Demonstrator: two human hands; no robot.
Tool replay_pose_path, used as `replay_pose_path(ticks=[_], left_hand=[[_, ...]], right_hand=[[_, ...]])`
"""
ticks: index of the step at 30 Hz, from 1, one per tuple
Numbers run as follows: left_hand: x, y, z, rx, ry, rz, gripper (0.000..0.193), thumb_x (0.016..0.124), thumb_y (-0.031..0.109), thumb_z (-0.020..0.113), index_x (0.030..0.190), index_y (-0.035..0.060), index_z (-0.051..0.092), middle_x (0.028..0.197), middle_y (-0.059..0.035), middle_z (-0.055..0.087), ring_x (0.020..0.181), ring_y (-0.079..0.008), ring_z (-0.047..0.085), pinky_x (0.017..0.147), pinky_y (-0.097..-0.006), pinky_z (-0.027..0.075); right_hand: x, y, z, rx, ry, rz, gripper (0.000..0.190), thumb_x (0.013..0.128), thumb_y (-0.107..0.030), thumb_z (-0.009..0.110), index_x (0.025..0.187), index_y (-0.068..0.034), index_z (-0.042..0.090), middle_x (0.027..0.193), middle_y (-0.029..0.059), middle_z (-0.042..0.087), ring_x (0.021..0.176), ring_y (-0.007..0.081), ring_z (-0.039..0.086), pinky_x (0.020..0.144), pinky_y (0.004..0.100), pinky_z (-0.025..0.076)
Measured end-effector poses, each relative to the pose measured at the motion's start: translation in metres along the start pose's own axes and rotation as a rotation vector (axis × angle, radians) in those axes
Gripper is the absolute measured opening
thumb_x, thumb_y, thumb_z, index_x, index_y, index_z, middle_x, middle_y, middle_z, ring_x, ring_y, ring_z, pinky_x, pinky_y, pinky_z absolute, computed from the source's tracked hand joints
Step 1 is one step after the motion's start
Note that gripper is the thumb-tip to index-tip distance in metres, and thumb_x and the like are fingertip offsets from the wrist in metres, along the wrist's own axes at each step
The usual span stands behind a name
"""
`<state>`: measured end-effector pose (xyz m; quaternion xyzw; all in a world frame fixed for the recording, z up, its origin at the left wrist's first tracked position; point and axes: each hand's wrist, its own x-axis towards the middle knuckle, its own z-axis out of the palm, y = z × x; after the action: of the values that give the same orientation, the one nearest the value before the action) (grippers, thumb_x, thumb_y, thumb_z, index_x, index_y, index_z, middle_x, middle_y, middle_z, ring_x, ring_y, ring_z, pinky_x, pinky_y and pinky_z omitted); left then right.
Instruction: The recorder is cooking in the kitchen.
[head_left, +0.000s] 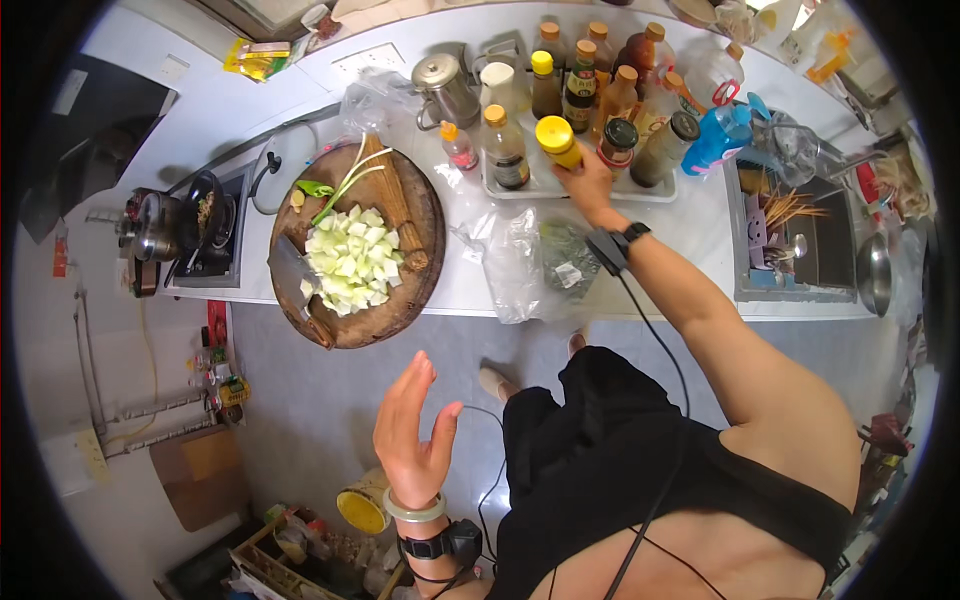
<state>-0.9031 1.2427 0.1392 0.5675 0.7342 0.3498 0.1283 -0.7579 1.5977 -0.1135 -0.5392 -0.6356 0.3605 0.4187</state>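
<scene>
My right hand grips a yellow-capped container above the front of a white tray. Bottles and jars crowd around it, among them a jar with a dark lid and an orange-capped bottle. Nothing is in my left hand, which hangs over the floor in front of the counter with thumb and fingers apart. A round wooden chopping board lies nearest to it. On the board are pale green vegetable chunks, a cleaver, scallion stalks and a bundled bamboo brush.
A wok with food sits on the stove at left, beside a glass lid. Clear plastic bags lie at the counter's front edge. The sink at right holds chopsticks. A metal kettle stands at the back. Cables hang from my wrists.
</scene>
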Motion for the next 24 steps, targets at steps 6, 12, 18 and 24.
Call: replay_pose_path(ticks=[6,12,18,24], left_hand=[[0.006,-0.031,-0.048,-0.084,0.134,0.123,0.043,0.076,-0.002,0.07,0.117,-0.0015,0.06,0.12,-0.0181,0.061,0.106,-0.0318,0.061,0.09,-0.0361,0.048],[-0.001,-0.068,-0.113,-0.221,0.257,0.229,0.041,0.077,-0.003,0.07,0.117,-0.0006,0.061,0.118,-0.0173,0.062,0.106,-0.0292,0.06,0.089,-0.0338,0.048],[-0.025,-0.116,-0.181,-0.347,0.272,0.154,0.056,0.08,0.017,0.074,0.129,0.0029,0.052,0.117,-0.0135,0.058,0.093,-0.0247,0.06,0.079,-0.0318,0.05],[-0.062,-0.175,-0.256,-0.123,0.133,0.239,0.061,0.083,0.029,0.069,0.134,0.0044,0.046,0.107,-0.0148,0.057,0.087,-0.0266,0.059,0.07,-0.0318,0.05]], right_hand=[[-0.062,-0.104,-0.067,0.175,-0.085,-0.349,0.042,0.076,-0.014,0.074,0.113,-0.004,0.058,0.101,0.0068,0.064,0.097,0.0165,0.06,0.082,0.0322,0.046],[-0.157,-0.222,-0.019,0.777,-0.727,-0.017,0.053,0.08,-0.015,0.064,0.128,0.001,0.048,0.119,0.0101,0.06,0.106,0.0175,0.059,0.094,0.0321,0.045],[-0.251,-0.289,0.075,0.866,-1.109,0.111,0.057,0.078,-0.017,0.067,0.129,0.001,0.048,0.119,0.0106,0.061,0.107,0.0198,0.06,0.095,0.0336,0.045],[-0.299,-0.328,0.154,0.788,-1.556,0.17,0.063,0.078,-0.018,0.071,0.133,0.001,0.045,0.12,0.0095,0.061,0.108,0.0185,0.058,0.095,0.033,0.044]])
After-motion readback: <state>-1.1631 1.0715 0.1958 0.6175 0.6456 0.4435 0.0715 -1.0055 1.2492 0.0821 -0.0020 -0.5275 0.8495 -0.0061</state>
